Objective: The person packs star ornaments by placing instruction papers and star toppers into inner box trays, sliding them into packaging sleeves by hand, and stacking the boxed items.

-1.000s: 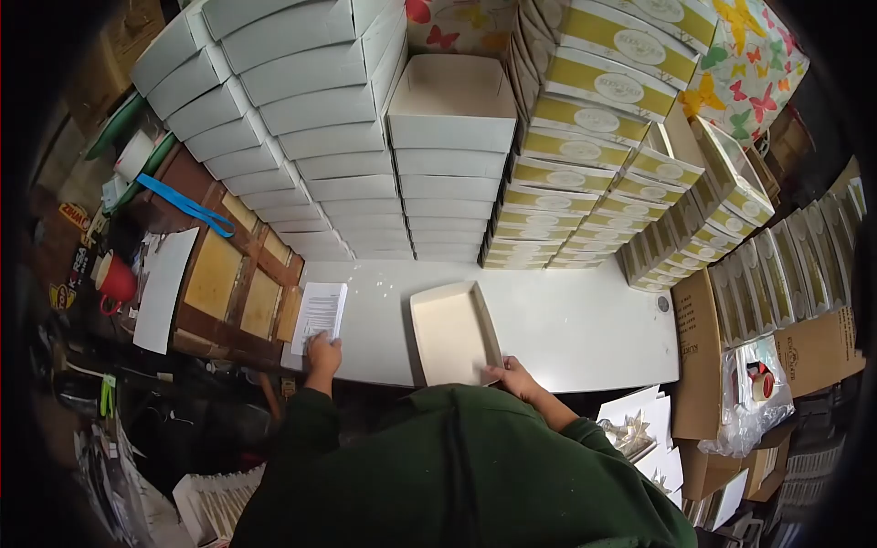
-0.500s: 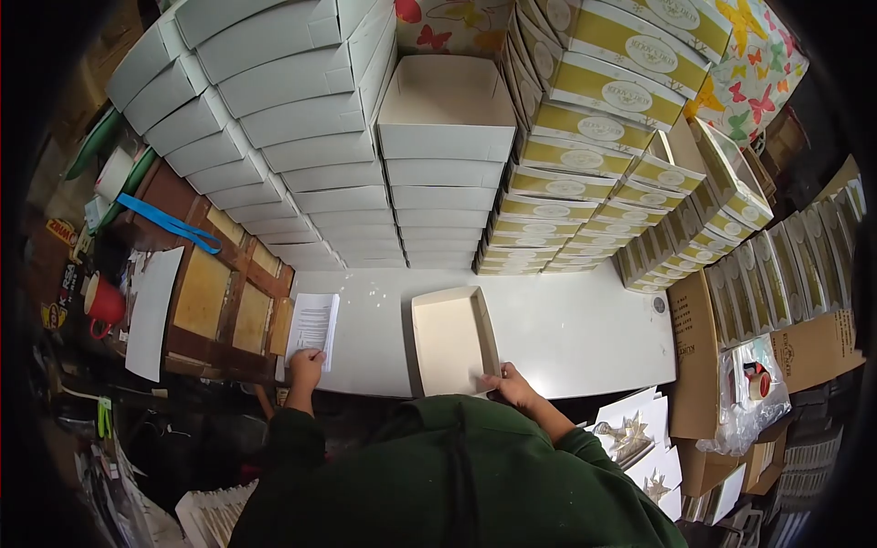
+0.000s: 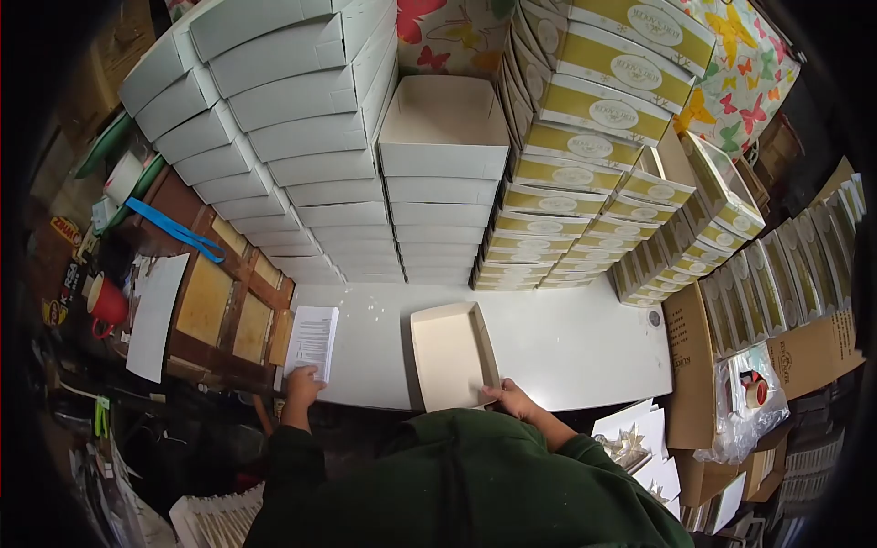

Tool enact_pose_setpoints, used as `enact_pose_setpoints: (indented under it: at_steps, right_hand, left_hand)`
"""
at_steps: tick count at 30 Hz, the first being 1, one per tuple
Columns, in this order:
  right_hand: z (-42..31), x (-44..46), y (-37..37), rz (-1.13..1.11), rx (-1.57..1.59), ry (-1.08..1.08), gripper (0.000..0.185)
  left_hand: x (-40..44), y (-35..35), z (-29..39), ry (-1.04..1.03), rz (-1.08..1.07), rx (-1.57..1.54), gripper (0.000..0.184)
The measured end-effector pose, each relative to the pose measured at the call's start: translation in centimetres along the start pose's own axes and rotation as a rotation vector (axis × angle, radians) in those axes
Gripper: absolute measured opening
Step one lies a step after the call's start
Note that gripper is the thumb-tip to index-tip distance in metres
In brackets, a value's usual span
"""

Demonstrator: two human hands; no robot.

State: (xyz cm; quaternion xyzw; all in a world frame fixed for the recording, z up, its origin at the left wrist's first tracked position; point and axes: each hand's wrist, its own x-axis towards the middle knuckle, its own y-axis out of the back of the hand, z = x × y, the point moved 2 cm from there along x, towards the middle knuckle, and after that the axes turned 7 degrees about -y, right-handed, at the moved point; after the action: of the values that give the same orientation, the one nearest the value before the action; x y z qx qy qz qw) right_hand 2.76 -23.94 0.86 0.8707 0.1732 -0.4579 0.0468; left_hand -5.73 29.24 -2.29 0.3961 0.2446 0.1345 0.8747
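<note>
Gripping the near right corner of an open box [image 3: 449, 352] on the table [image 3: 580, 352], the right hand [image 3: 515, 400] angles inward; the box's walls are already up, no lid on. The left hand [image 3: 301, 386] touches the near end of the papers [image 3: 313, 336] at left; whether it grips them, I cannot tell.

Garment [image 3: 457, 489]: one, dark green, long-sleeved, with a darker vertical band down the middle, lower centre of the frame.
</note>
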Motion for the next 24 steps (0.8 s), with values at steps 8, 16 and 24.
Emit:
enact_pose_setpoints:
  at_steps: [8,16,24]
  right_hand:
    - [-0.1,1.1,-0.8,0.042,-0.047,0.058,0.059]
    - [1.2,2.0,-1.2,0.159,-0.094,0.150,0.063]
    - [0.3,2.2,-0.5,0.107,-0.209,0.114,0.063]
  left_hand:
    - [0.6,-0.4,-1.5,-0.179,0.065,0.078,0.040]
    - [0.1,-0.8,-0.5,-0.391,0.163,0.354,0.016]
    - [-0.8,-1.1,5.0,-0.250,0.577,0.080,0.015]
